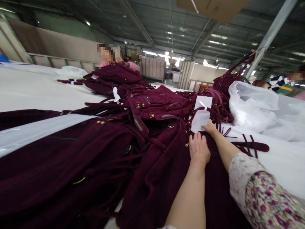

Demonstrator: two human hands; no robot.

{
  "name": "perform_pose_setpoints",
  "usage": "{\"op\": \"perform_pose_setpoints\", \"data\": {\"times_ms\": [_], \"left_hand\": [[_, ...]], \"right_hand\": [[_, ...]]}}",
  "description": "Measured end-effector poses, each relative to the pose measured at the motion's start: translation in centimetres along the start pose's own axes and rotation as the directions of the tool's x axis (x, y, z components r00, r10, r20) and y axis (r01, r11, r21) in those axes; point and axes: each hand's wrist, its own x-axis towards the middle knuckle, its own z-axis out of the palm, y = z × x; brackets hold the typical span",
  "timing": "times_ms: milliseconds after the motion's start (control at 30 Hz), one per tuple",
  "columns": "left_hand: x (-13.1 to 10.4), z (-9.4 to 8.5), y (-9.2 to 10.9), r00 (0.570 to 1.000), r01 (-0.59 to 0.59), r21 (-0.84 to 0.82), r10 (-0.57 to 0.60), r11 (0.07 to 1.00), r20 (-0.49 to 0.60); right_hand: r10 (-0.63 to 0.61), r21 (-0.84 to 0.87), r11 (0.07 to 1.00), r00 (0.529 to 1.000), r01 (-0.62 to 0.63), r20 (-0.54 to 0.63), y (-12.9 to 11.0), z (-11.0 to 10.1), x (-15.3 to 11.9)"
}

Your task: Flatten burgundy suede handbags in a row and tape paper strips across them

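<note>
Maroon bag [175,149] lies beside white card [199,122]; open left hand [199,149] rests on it. Right hand [210,128] pinches card's corner.

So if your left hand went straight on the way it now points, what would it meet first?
Probably the white rectangular sheet, just beyond the left hand, though depth there is hard to judge.

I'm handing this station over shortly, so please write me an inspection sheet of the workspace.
Surface: white table, partly covered.
Job's things: maroon bags, piled together; white card among them.
Clutter: translucent plastic bunched at right.
Hands: left hand flat on maroon fabric; right hand pinching the white card's lower corner.
Cables: nothing seen on the table.
Surroundings: one person beyond the bags, another person at far right; metal post at right.
</note>
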Motion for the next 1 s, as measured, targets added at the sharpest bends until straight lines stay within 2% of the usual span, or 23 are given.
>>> {"op": "perform_pose_setpoints", "data": {"times_ms": [67,167,267,367,500,667,800,900,1000], "left_hand": [[-0.1,0.1,0.1,1.000,-0.001,-0.004,0.001,1.000,-0.013],[-0.1,0.2,0.0,0.999,-0.005,-0.019,0.005,1.000,-0.033],[0.0,-0.1,-0.2,0.996,-0.018,-0.077,0.011,0.997,-0.089],[0.2,-1.1,-0.5,0.990,0.015,-0.214,-0.044,0.977,-0.131],[-0.3,-3.8,-0.5,0.985,0.080,-0.286,-0.120,0.955,-0.126],[-3.0,-7.9,0.3,0.995,0.078,-0.222,-0.091,0.972,-0.051],[-5.9,-10.7,0.7,0.997,0.026,-0.170,-0.014,0.985,0.070],[-8.1,-12.1,0.2,0.979,-0.049,-0.142,0.076,0.989,0.190],[-10.8,-12.1,-0.4,0.944,-0.128,-0.116,0.157,0.985,0.290]], "right_hand": [[0.072,0.069,0.995,0.996,-0.068,-0.048,-0.5,-0.2,0.6],[0.108,0.164,0.982,0.991,-0.093,-0.080,-1.5,-2.1,1.2],[0.043,0.274,0.961,0.999,-0.046,0.018,-2.0,-5.0,0.2],[-0.093,0.381,0.924,0.983,0.025,0.159,-1.5,-8.0,-3.3],[-0.242,0.410,0.904,0.936,0.121,0.257,-0.3,-10.5,-10.3],[-0.367,0.287,0.913,0.890,0.289,0.270,-0.1,-10.3,-18.0],[-0.357,0.165,0.931,0.909,0.326,0.217,-0.3,-9.4,-21.6],[-0.293,0.110,0.954,0.946,0.280,0.135,-0.3,-9.1,-21.7],[-0.200,0.110,0.973,0.980,0.200,-0.014,-0.5,-9.3,-19.3]]}}
